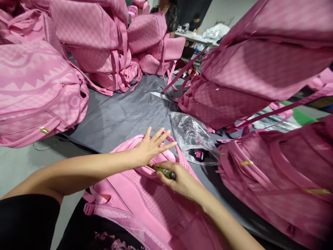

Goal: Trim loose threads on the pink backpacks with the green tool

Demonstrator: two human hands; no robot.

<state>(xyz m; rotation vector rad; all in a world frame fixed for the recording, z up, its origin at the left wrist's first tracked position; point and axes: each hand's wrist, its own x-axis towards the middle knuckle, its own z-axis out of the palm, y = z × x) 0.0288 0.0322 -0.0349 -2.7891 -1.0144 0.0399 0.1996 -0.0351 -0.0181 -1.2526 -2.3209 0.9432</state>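
A pink backpack (145, 198) lies in front of me, its dotted back panel and straps facing up. My left hand (153, 146) rests across the top of this backpack with its fingers spread. Just below it, my right hand (179, 178) is closed round a green and black tool (166, 172), whose tip is at the backpack's top edge, close to my left palm. What the tip touches is too small to make out.
Pink backpacks are stacked at the left (39, 90), at the back (85, 27) and at the right (260, 69). A clear plastic bag (192, 135) with black items lies on the grey-covered table (122, 111). People are near a far table (192, 35).
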